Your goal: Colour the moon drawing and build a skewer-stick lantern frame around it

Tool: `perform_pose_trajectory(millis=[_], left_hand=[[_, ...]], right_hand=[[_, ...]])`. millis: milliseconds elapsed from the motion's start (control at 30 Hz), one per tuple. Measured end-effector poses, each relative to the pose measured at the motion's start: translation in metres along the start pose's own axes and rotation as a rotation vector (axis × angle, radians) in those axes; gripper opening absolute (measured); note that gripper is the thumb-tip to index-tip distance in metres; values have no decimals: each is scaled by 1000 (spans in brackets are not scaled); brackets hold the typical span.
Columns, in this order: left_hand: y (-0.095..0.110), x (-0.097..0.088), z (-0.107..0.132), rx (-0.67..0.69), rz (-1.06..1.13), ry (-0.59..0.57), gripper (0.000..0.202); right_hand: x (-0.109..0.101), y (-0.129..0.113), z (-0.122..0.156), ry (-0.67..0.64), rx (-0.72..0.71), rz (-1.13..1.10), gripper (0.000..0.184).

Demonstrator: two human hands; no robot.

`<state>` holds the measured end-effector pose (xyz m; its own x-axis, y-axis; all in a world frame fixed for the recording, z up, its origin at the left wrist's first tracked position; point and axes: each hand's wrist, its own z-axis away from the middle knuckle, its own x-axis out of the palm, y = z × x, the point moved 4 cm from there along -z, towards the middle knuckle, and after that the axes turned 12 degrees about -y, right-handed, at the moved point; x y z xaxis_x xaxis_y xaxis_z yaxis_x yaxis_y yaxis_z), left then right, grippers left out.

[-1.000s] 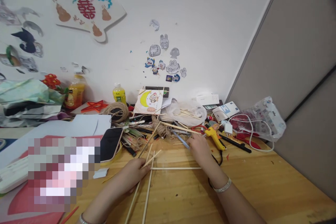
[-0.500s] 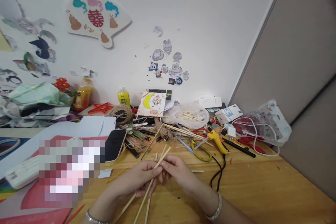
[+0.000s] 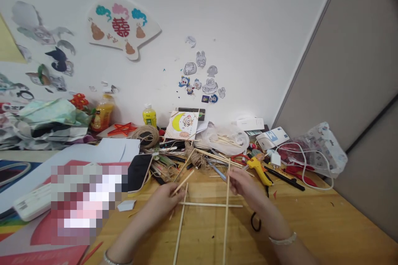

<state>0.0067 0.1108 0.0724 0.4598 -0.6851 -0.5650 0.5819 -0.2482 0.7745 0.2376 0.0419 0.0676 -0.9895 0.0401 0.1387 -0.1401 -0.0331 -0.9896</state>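
Note:
My left hand [image 3: 166, 199] is closed around a thin wooden stick [image 3: 185, 180] whose end slants up past the thumb. Beside its fingertips a second stick [image 3: 179, 232] runs down toward the front edge of the view; whether the fingers touch it I cannot tell. My right hand [image 3: 244, 184] pinches another long stick [image 3: 226, 223] near its upper end, and this one stands nearly vertical in view. Crossing between the two is a sideways stick [image 3: 207, 204], its left end by my left fingers. The right-hand stick passes over it.
A yellow glue gun [image 3: 260, 170] lies right of my right hand, its black cord beneath the forearm. Behind are a twine ball [image 3: 197, 158], a plastic bag of sticks [image 3: 239, 138] and a moon picture [image 3: 182, 125]. A phone [image 3: 139, 172] and papers lie left.
My hands have moved apart from the bundle of sticks they held together. The right one has carried a stick to the right, and a sideways stick now shows between them.

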Motion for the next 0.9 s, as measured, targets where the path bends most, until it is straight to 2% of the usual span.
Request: perform_pose_trajectory(millis=[33,100,200,300,433,600,900], left_hand=[[-2,-1,-1,-20,-95,25,27],[-4,2,-2,-46,-242,6,18],[-7,10,-5,-55,-346,-33,15],[-11,10,-9,-80,-399,6,14],[-15,4,-13,-134,-456,56,12],[-16,2,-13,-145,-468,88,14],[-16,6,-17,-148,-443,122,16]], right_hand=[[-7,5,6,9,68,59,32],[-13,19,17,7,151,153,26],[-3,38,28,-64,163,252,17],[11,48,25,-105,163,294,12],[19,47,9,-125,126,384,12],[14,47,-6,-108,85,411,14],[8,47,-4,-52,76,422,19]])
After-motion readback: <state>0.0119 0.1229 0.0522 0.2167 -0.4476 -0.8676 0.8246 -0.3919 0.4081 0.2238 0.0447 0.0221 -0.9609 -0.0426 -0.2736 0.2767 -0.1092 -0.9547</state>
